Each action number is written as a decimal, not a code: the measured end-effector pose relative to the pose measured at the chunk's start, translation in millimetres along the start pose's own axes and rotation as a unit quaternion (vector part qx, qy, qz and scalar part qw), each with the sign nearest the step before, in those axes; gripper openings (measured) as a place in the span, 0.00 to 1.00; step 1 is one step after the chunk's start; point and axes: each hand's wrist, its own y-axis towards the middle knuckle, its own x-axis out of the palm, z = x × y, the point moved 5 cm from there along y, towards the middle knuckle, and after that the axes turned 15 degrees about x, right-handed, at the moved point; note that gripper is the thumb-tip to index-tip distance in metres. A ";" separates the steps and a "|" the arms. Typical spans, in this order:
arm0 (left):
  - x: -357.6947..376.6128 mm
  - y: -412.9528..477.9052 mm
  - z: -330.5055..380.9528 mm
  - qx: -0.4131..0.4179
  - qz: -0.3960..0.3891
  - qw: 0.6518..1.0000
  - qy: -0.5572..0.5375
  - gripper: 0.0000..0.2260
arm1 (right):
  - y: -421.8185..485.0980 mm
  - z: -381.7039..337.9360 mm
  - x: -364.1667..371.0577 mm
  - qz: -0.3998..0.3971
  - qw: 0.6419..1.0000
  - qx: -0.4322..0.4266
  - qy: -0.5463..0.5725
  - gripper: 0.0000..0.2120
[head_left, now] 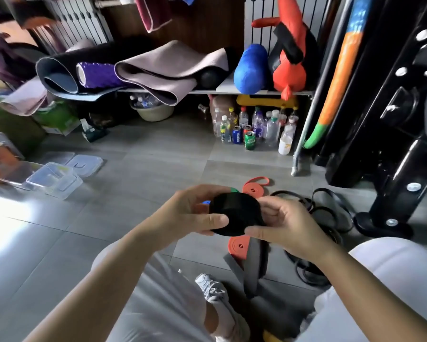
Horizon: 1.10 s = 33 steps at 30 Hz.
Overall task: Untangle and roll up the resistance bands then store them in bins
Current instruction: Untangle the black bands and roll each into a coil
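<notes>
Head view: bottles point(256, 124) behind tangled bands point(306, 271)

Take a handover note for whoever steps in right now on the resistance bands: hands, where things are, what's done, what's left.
Hands: left hand and right hand both grip the rolled black band above the floor.
Done: far orange roll and near orange roll lie on the floor; a grey band lies against the near one.
Left: untangle the black bands heaped on the right, roll the grey one, then move every roll to the clear bins on the left; no band shows in them.
</notes>
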 end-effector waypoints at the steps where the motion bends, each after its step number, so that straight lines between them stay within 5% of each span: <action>1: -2.9 0.6 1.7 0.005 -0.007 0.999 0.034 0.17 | 0.2 0.2 0.7 -0.001 1.000 0.003 -0.016 0.21; 10: -9.0 -1.5 0.5 0.022 -0.021 0.959 0.282 0.16 | 1.8 3.4 4.2 0.012 0.994 0.032 -0.100 0.20; 17: 26.0 5.2 7.5 0.038 -0.136 0.854 0.500 0.19 | 1.9 3.5 15.2 0.033 0.971 0.030 -0.237 0.16; 25: -1.0 7.1 13.0 0.063 0.015 0.982 0.177 0.21 | -0.4 -6.4 -7.9 0.020 0.986 0.009 -0.164 0.19; 29: -3.5 5.0 13.4 0.103 0.083 0.990 -0.046 0.19 | 1.8 -11.2 -6.7 -0.001 0.997 -0.031 -0.070 0.21; 33: 2.3 5.2 -3.9 0.089 0.109 0.960 -0.244 0.22 | 10.7 -19.1 -6.8 0.004 0.997 -0.077 -0.006 0.21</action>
